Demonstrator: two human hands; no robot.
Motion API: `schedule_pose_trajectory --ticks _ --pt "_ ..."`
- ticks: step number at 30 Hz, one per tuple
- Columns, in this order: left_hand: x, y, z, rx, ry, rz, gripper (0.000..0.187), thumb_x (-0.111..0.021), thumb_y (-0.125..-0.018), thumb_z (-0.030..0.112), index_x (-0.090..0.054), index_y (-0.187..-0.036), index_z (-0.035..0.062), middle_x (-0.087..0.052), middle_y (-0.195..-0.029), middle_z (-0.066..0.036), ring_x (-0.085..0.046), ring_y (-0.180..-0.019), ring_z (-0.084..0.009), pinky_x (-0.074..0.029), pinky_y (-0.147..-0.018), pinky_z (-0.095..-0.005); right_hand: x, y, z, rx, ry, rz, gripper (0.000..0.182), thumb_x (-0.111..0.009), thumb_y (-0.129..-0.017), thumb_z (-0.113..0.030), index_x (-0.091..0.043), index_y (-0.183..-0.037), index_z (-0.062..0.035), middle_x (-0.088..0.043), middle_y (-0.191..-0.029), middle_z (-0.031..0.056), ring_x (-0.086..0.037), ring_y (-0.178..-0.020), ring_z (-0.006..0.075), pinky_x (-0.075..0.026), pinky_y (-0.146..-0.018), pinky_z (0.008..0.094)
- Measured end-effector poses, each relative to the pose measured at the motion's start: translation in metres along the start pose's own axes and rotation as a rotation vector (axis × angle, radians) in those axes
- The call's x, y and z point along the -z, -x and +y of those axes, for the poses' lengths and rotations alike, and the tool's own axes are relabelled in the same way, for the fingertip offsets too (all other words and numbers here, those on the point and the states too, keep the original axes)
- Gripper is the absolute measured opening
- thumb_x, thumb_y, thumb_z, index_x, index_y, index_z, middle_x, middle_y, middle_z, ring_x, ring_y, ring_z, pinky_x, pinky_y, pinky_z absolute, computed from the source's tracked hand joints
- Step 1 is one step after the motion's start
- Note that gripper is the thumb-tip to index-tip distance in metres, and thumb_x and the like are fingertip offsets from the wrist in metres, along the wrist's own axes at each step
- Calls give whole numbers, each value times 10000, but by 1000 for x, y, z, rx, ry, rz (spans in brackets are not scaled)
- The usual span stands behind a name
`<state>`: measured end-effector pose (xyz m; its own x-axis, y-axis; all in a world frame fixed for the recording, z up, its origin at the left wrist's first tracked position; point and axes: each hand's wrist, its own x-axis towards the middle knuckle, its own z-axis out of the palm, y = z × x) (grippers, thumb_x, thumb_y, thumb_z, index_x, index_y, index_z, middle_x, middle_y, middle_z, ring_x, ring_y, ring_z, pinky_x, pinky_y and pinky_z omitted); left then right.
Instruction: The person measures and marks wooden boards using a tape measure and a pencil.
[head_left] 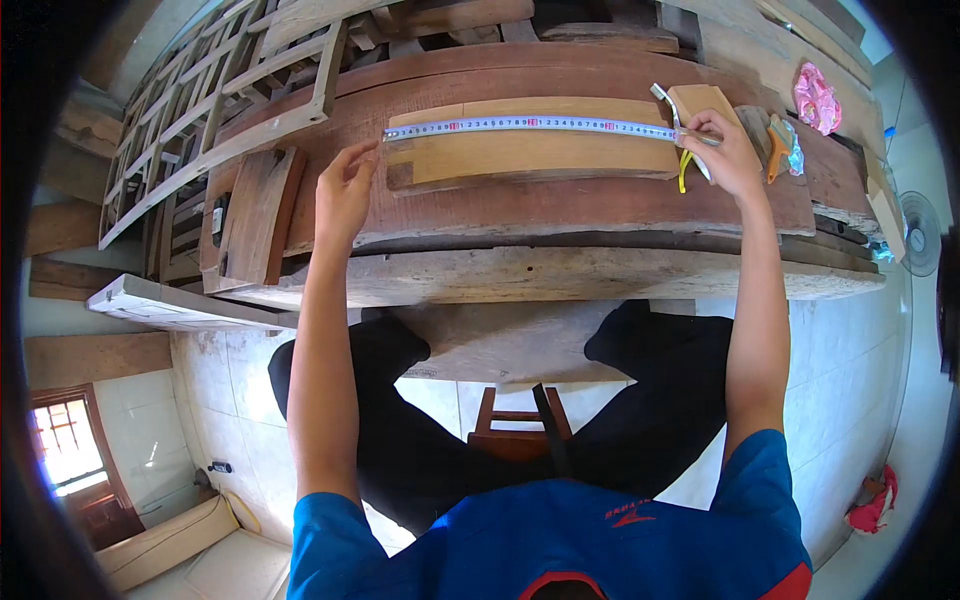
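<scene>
A measuring tape is stretched along a light wooden board, its hook end near the board's left end. My left hand is just left of that end, fingers loosely bent and apart, with nothing seen in them. At the board's right end my right hand grips the tape measure, whose case is mostly hidden by the fingers. A yellow strip hangs beside these fingers. Just behind my right hand lies a white-tipped tool, too small to name, near a second light wood piece.
The boards lie on a thick reddish wooden slab. A dark wood block sits at its left, before a slatted wooden frame. An orange-handled tool and a pink bag are at right. A small stool stands below.
</scene>
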<state>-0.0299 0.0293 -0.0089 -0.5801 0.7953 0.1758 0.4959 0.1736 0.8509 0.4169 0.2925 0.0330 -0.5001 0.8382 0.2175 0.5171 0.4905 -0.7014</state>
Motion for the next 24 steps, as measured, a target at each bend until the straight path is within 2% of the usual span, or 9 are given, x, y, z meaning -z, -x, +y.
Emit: schedule_pose_trajectory --ticks 4,9,12,15,17,18,21,24 --pt "-5 -6 1 24 78 -1 337 -638 -977 212 -695 -1270 55 -738 -990 -109 -657 -892 -147 -506 -827 -296 2 -6 10 62 23 14 246 -798 -827 -210 -650 -924 -39 -689 -915 43 -655 -975 177 -483 -897 333" --pt "-8 -13 -3 48 134 -66 313 -633 -974 185 -696 -1227 13 -736 -987 -98 -652 -907 -140 -509 -835 -288 0 -10 10 20 66 7 252 -806 -813 -219 -656 -919 -47 -709 -915 62 -667 -954 188 -495 -875 340" --pt "-8 -14 -1 18 114 -61 293 -606 -975 131 -681 -1224 -5 -725 -1053 -94 -649 -921 -139 -515 -847 -292 1 -13 10 -5 43 -27 251 -808 -810 -218 -661 -915 -45 -713 -913 67 -671 -942 191 -496 -867 341" --pt "-10 -17 -4 -24 240 -106 298 -573 -983 92 -661 -1252 0 -705 -1137 -91 -643 -962 -143 -519 -865 -305 6 -18 13 20 58 -54 269 -801 -832 -253 -671 -930 -39 -711 -921 67 -671 -929 190 -493 -862 331" --pt "-6 -20 -1 -33 121 -130 316 -544 -990 68 -646 -1284 17 -686 -1182 -86 -632 -991 -145 -516 -885 -310 7 -19 10 0 104 -85 247 -783 -867 -243 -679 -954 -36 -705 -933 53 -669 -952 178 -493 -892 314" --pt "-6 -20 2 5 120 -115 293 -554 -995 88 -660 -1260 20 -693 -1142 -84 -624 -990 -141 -507 -892 -307 8 -19 8 -10 118 -70 249 -779 -872 -255 -689 -950 -37 -711 -941 54 -671 -946 180 -494 -884 317" --pt "-4 -28 0 -12 33 -173 293 -560 -1020 141 -657 -1268 21 -687 -1209 -99 -624 -1081 -160 -503 -909 -315 10 -26 10 -21 117 -51 259 -766 -884 -284 -716 -940 -36 -725 -957 58 -673 -928 184 -493 -861 326" --pt "-8 -34 -2 -41 -36 -119 264 -591 -1008 154 -689 -1227 43 -713 -1061 -95 -638 -973 -148 -513 -867 -317 8 -35 13 -34 100 -63 265 -751 -890 -294 -727 -937 -34 -731 -943 69 -671 -904 191 -489 -841 333"
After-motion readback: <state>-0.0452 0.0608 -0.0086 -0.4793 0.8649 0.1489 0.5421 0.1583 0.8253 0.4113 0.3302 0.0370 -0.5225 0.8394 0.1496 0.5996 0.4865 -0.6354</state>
